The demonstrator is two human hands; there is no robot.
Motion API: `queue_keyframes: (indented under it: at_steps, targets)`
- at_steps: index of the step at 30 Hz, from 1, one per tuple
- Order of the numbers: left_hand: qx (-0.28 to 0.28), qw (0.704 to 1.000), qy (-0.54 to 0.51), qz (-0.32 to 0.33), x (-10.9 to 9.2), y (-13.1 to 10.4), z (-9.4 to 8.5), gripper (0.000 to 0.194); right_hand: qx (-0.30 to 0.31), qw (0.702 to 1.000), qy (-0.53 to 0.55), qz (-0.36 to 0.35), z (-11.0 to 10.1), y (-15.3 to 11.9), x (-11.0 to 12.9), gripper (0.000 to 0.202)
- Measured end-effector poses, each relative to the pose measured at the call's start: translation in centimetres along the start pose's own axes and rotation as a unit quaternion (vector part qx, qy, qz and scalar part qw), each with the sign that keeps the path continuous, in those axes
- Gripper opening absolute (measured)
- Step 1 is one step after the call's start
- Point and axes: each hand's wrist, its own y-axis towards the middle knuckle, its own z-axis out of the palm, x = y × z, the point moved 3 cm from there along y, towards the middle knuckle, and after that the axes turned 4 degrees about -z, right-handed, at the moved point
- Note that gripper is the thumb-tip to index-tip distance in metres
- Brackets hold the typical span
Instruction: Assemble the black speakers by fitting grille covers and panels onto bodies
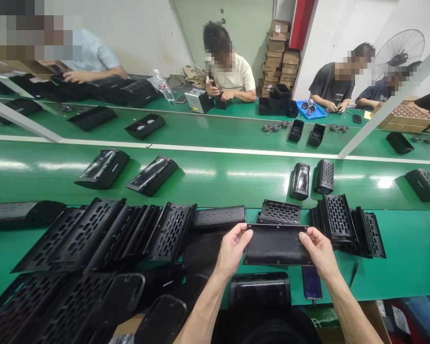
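Note:
A flat black rectangular panel (pixel 274 246) is held up level between my two hands. My left hand (pixel 233 248) pinches its upper left corner, thumb on the near face. At the upper right corner my right hand (pixel 318 249) grips it the same way. Below the panel, a glossy black speaker housing (pixel 261 290) lies on the green table near my body. Just behind the panel is a small pile of perforated black grilles (pixel 280 211). A phone (pixel 312 283) lies under my right wrist.
Stacked perforated grilles (pixel 170 231) cover the left side; more grilles (pixel 338 217) stand at right. Beyond runs a green conveyor (pixel 215 179) carrying black housings (pixel 301 180). Several people work across it. A slanted white post (pixel 390 105) rises at right.

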Motion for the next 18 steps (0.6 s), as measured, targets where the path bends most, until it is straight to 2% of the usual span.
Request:
queue_keyframes:
  at_steps: [10,18]
  targets:
    - [0.024,0.999,0.012,0.023,-0.9,-0.9,-0.1,0.043,0.003,1.000,-0.029,-0.004,0.1,-0.4,0.4,0.050]
    - [0.032,0.997,0.047,0.043,-1.3,-1.8,-0.7,0.041,0.018,1.000,-0.002,-0.010,-0.5,-1.1,0.7,0.048]
